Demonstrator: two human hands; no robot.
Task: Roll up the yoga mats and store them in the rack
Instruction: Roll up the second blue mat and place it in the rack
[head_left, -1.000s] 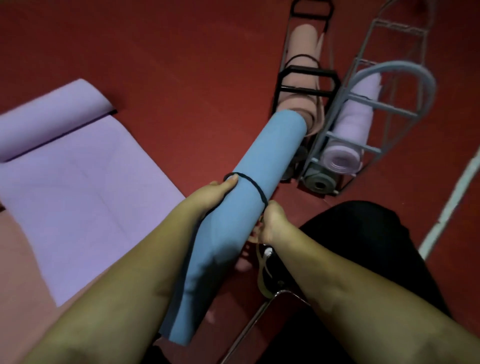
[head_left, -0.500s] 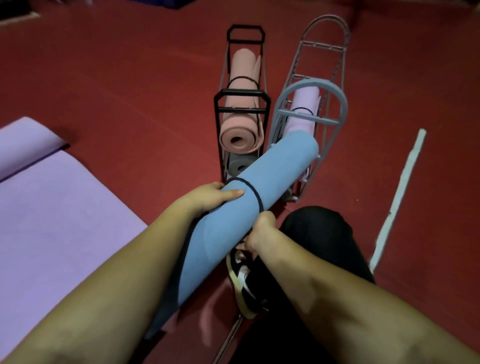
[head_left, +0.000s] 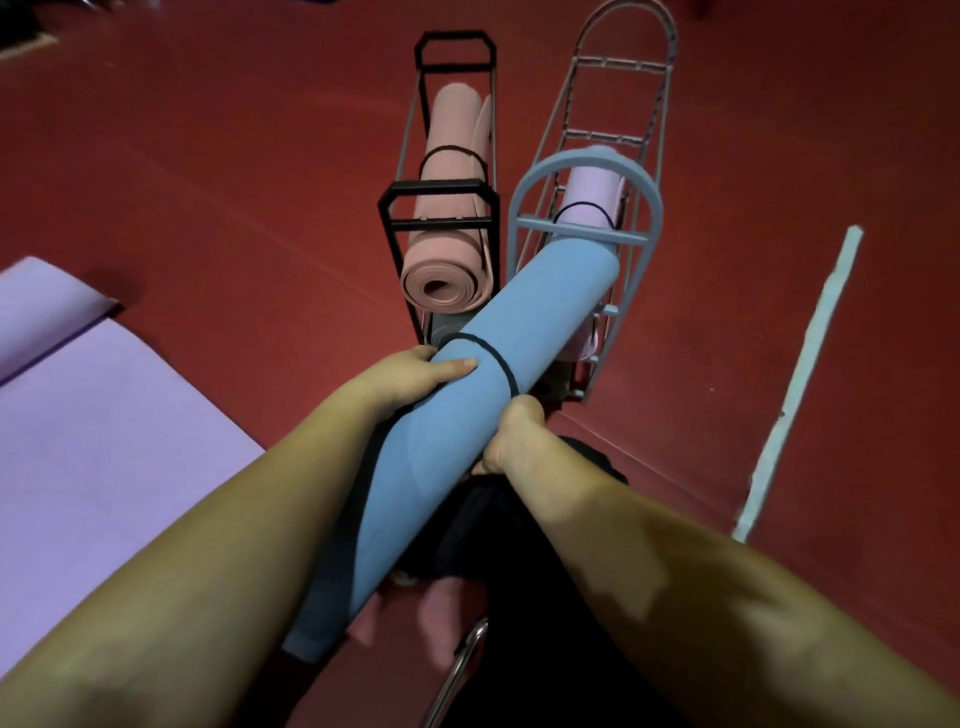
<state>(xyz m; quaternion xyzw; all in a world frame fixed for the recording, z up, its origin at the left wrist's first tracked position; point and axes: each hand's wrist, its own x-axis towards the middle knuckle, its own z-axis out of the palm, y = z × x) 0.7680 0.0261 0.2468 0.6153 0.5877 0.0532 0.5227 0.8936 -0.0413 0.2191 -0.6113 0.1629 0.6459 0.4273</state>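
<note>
Red flooring (head_left: 208, 156) spreads under everything, with two racks at the far centre. You hold the rolled blue mat (head_left: 519, 353) pointing up and right toward the grey rack (head_left: 582, 171), its far end at that rack's near opening. Aim the end squarely into a free slot before pushing, and keep the black band (head_left: 498, 358) from snagging. Your left hand (head_left: 415, 371) wraps the roll from the left, fingers curled around it; your right hand (head_left: 511, 431) grips it from beneath, forearms converging.
</note>
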